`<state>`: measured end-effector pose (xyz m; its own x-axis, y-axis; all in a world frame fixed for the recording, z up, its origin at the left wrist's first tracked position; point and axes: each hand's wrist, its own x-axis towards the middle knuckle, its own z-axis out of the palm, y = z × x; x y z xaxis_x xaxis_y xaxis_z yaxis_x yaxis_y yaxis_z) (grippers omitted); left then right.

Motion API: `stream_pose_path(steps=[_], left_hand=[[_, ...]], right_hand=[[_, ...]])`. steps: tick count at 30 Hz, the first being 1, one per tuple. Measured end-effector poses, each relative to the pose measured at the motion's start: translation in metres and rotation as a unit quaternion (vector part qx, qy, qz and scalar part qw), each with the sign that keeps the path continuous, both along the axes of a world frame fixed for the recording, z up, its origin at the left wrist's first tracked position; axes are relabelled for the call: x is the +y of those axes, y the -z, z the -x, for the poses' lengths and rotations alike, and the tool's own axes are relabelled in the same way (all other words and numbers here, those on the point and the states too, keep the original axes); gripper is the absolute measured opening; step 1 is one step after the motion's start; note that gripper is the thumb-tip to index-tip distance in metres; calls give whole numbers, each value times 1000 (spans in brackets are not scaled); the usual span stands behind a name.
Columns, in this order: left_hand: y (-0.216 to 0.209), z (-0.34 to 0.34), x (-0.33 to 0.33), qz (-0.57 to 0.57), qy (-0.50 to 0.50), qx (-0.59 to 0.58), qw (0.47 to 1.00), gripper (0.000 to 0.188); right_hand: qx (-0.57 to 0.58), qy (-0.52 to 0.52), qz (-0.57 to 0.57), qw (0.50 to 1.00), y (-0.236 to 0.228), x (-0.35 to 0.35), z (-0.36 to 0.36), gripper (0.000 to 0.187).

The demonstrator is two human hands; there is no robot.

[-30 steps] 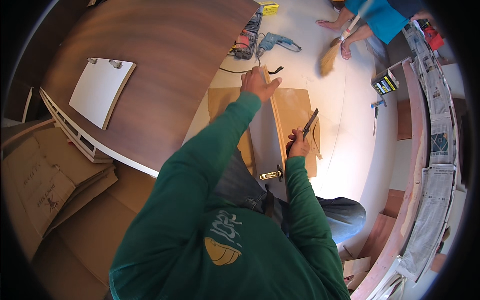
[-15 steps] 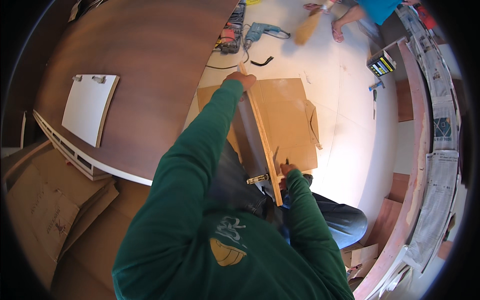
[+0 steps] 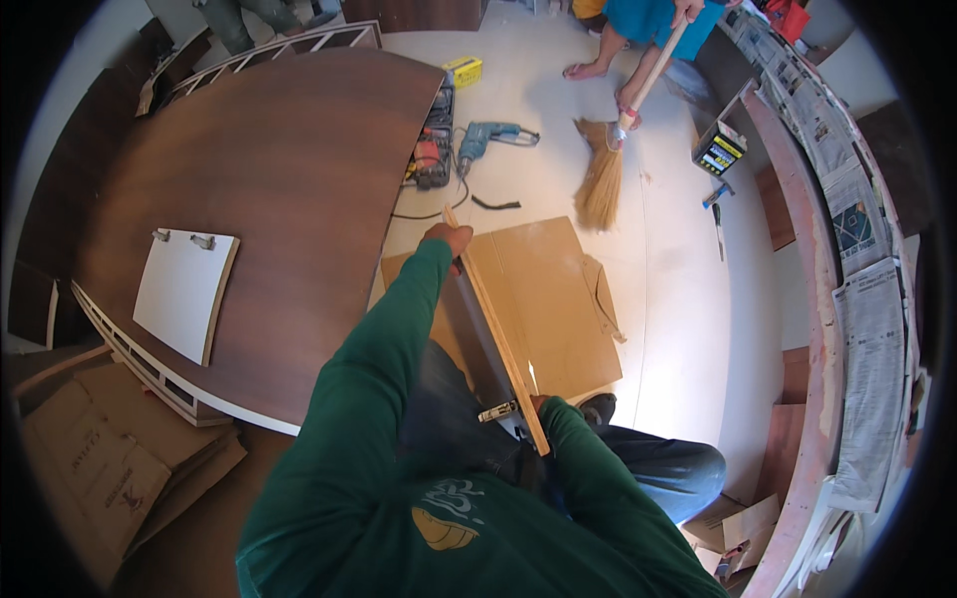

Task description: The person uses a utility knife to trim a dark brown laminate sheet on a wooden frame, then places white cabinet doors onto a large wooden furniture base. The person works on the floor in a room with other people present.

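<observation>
A wooden board (image 3: 495, 327) stands on edge in front of me, its pale raw edge facing up. My left hand (image 3: 454, 237) is closed round its far end. A metal hinge (image 3: 498, 411) sticks out from the board's left side near the close end. Beside that end, on the right, is my right hand (image 3: 540, 402); its fingers are hidden behind the board, and I cannot see what they hold. A flattened cardboard sheet (image 3: 553, 299) lies on the floor under and right of the board.
At left lies a large brown panel (image 3: 289, 199) with a small white door (image 3: 184, 299) on it. A blue power drill (image 3: 488, 140) rests by an open toolbox (image 3: 434, 140). Another person holds a broom (image 3: 603, 174) ahead. A hammer (image 3: 716, 194) lies at right.
My view has tilted up, showing more of the far floor. My right hand has drawn in behind the board; the thin dark tool at it no longer shows. The other person's broom has moved.
</observation>
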<state>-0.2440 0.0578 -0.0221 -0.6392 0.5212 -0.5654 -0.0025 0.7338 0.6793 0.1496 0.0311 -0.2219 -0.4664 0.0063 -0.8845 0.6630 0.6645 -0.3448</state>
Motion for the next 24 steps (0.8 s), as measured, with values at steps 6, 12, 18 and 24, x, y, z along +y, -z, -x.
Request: stream_pose_path(steps=[6,12,18,24], left_hand=[[-45,-11,-1,4,36,11,999,54],[-140,-34,-9,-166,39,127,977,47],[-199,-51,-17,-307,14,219,926,37],[-182,-78,1,-376,-24,403,834,35]], right_hand=[[18,137,7,990,-32,5,-11,64],[17,368,-69,927,-104,17,8,75],[175,735,49,653,-104,55,35,57],[209,756,-18,620,-127,56,36,50]])
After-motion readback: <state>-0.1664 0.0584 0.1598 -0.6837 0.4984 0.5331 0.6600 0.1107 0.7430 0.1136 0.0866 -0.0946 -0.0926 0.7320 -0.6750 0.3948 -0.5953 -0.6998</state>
